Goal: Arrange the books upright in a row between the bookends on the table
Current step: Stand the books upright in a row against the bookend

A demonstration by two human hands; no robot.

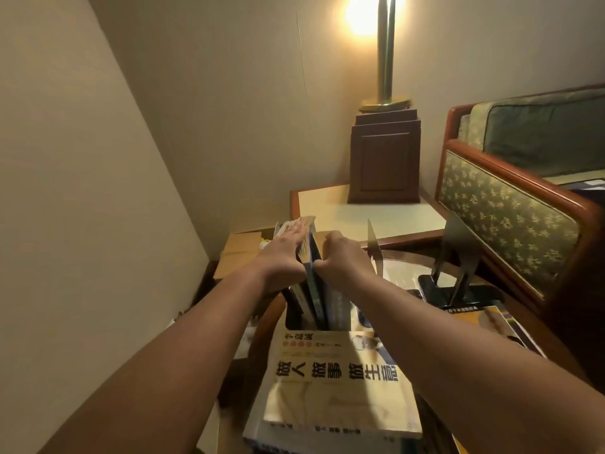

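1. The upright books (314,296), slim paperbacks with a blue cover among them, stand on the glass-topped table (402,273), just left of a thin, pointed metal bookend (372,247).
2. The left hand (283,257) lies flat, its straight fingers pressing their left face.
3. The right hand (343,257) is curled, gripping their top edge.
4. A cream-covered book (340,388) lies flat in front.

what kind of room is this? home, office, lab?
Probably a home living room or a hotel room, not a lab: a lit brass lamp stands on a side table, with a wood-framed upholstered sofa beside it.
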